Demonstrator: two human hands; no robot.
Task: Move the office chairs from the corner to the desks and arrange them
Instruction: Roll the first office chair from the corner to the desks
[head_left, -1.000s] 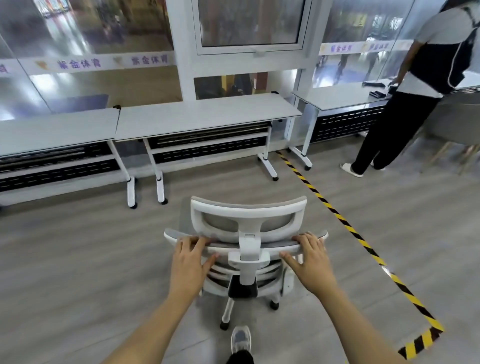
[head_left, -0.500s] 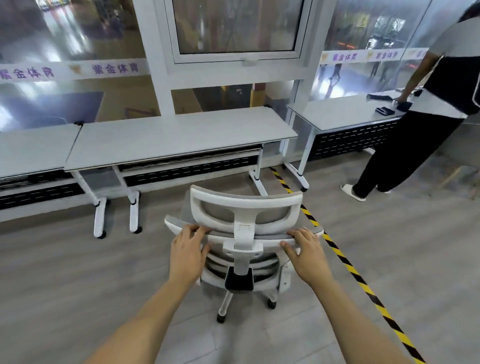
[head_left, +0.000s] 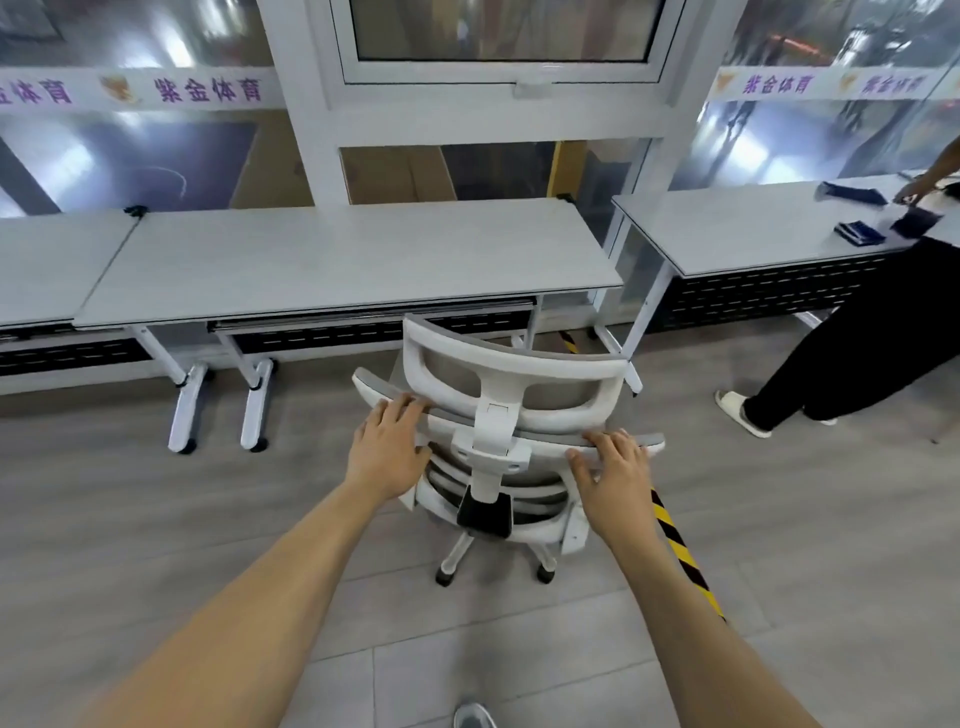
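White plastic and grey mesh, that's the office chair (head_left: 511, 410) we've got in front of us, seen from behind, standing on its casters on the grey plank floor (head_left: 130, 519) just short of the middle worktop (head_left: 337, 260), with the headrest nearly level with the front edge. Both our arms are stretched out forward and down, elbows almost straight. Our left hand (head_left: 387, 447) sits palm-down on the left end of the backrest's top rail, fingers (head_left: 402, 408) curled over the grey edge, thumb tucked against the back frame. Our right hand (head_left: 613, 473) does the same on the right end, fingers (head_left: 610, 441) hooked over the rail, so both are closed on the chair.

Yellow-and-black floor tape (head_left: 680, 556) runs under the right side of the chair toward the gap between worktops. Another person (head_left: 852, 343) in black trousers stands at the right worktop (head_left: 753, 228), where a few dark items lie. The toe of our shoe (head_left: 472, 717) pokes in at the bottom.
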